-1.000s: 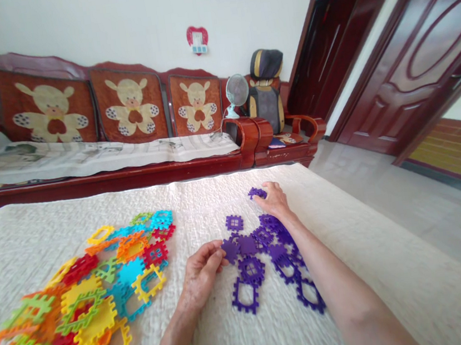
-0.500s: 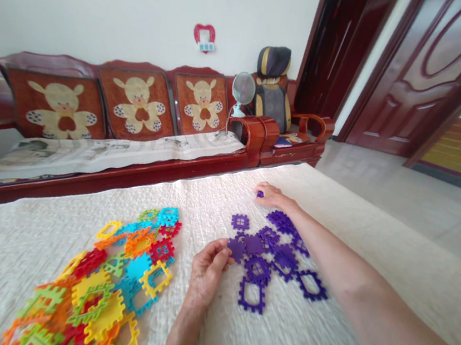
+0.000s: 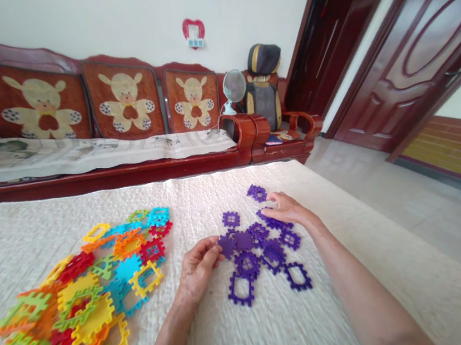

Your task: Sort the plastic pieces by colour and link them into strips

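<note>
My left hand point(image 3: 200, 266) is closed in a pinch at the edge of a solid purple interlocking tile point(image 3: 226, 246), left of the other purple pieces. Another solid purple tile point(image 3: 244, 240) lies against it. My right hand point(image 3: 287, 209) is open, thumb and fingers apart, just above a stack of purple tiles point(image 3: 274, 220). Beyond its fingertips, a small group of purple tiles point(image 3: 257, 193) rests on the cloth. Nearer me are a purple window tile point(image 3: 247, 264) and two open purple frames, one on the left point(image 3: 241, 289) and one on the right point(image 3: 297, 276).
A large heap of yellow, orange, red, green and blue tiles point(image 3: 87, 302) covers the left side of the cream quilted cloth point(image 3: 217, 336). Past the table's far edge stands a wooden sofa point(image 3: 150, 174) with bear cushions, and a small fan point(image 3: 234, 86).
My right hand has let go of purple tiles at the far end and drawn back toward me, its fingers opening. My left hand stays at the same tile. The view has shifted slightly right.
</note>
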{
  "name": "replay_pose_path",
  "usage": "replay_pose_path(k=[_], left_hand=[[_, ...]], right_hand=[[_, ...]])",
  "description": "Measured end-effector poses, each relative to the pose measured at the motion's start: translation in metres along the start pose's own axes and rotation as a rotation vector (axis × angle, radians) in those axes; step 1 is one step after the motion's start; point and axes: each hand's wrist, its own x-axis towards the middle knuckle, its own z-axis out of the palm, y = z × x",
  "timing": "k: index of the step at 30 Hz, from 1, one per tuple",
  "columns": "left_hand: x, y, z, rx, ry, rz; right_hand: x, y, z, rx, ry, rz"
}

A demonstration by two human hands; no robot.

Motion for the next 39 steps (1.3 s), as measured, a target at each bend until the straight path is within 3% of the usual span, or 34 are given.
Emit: replay_pose_path(k=[7, 15, 24, 31, 39], left_hand=[[-0.001, 0.006, 0.001, 0.001, 0.011, -0.027], [-0.002, 0.004, 0.001, 0.015, 0.012, -0.016], [-0.001, 0.003, 0.001, 0.019, 0.012, -0.007], [0.0, -0.001, -0.001, 0.014, -0.011, 0.01], [0.0, 0.002, 0.0, 0.027, 0.004, -0.002]], right_hand=[[-0.017, -0.013, 0.005, -0.076, -0.095, -0.07], [-0.03, -0.026, -0.001, 0.198, -0.346, -0.276], [-0.042, -0.045, -0.015, 0.028, -0.328, -0.399], [-0.06, -0.077, -0.007, -0.222, -0.313, -0.479], [-0.058, -0.075, -0.007, -0.164, -0.29, -0.5]])
